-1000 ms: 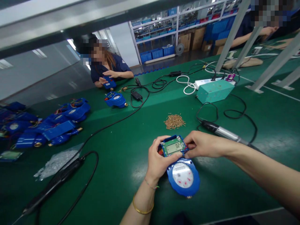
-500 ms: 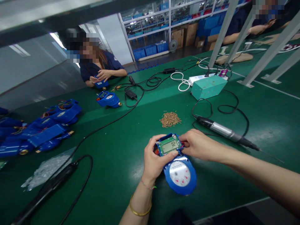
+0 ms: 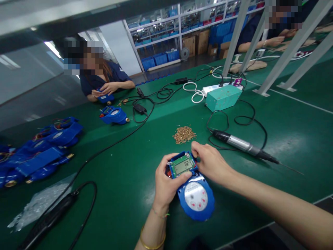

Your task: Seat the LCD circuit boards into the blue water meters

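Note:
A blue water meter (image 3: 182, 196) with a round white dial rests on the green bench in front of me. Its box is uncovered and shows a green circuit board (image 3: 179, 161) with a lit display. My left hand (image 3: 166, 180) grips this box from the left, thumb over its near edge. At the box's right edge, the curled fingers of my right hand (image 3: 208, 161) are pressed together beside a short red wire. Whatever lies between those fingertips is hidden. Just beyond the meter is a heap of small brass-coloured screws (image 3: 184, 134).
An electric screwdriver (image 3: 241, 144) lies to the right, another (image 3: 49, 217) at the lower left near a clear plastic bag (image 3: 43, 201). Several blue meters (image 3: 39, 156) are piled left. Cables cross the bench past a teal box (image 3: 223, 97). Across sits a co-worker (image 3: 106, 74) holding a blue meter.
The view has shifted a little, so most things sit further left. My right fingers have curled more at the box's edge, and less red wire shows. My left hand keeps its grip.

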`<state>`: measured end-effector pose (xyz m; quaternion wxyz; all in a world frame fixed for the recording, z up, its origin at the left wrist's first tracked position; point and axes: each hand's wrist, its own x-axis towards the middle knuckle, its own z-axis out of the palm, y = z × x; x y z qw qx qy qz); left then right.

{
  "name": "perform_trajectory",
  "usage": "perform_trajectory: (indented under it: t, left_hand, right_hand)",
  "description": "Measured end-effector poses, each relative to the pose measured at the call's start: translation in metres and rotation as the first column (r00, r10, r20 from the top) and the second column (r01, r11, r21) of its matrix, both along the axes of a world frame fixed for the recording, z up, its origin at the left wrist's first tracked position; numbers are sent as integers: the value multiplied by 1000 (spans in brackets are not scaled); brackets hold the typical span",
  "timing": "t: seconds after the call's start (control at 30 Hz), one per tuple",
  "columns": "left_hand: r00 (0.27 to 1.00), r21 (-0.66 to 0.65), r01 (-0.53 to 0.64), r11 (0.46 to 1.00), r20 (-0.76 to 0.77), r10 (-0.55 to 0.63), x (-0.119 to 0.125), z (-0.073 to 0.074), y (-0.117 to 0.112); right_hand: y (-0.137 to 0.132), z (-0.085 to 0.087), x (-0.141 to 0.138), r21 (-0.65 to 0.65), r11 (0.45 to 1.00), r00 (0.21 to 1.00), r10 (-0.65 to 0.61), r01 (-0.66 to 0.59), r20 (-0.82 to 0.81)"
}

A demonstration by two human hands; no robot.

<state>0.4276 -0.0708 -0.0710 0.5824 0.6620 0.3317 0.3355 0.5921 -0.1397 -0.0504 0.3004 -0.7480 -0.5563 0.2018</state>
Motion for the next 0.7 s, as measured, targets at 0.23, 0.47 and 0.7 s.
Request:
perform_trajectory:
  t: [0.23,0.47,0.7]
  left_hand:
    - [1000,-20,9,1000,16,-9,1,1,1]
    - [1000,11,10,1000,30,-10,1,-3,1]
    - [1000,24,-1,1000,26,1,1,-4,2]
  right_hand:
    - [2,-10,2,-84,989,977,-132,119,-166]
    - [4,-17,2,-52,987,915,-162,154,-370]
    - [-13,-20,-3,-43,992,720,-116,119,-684]
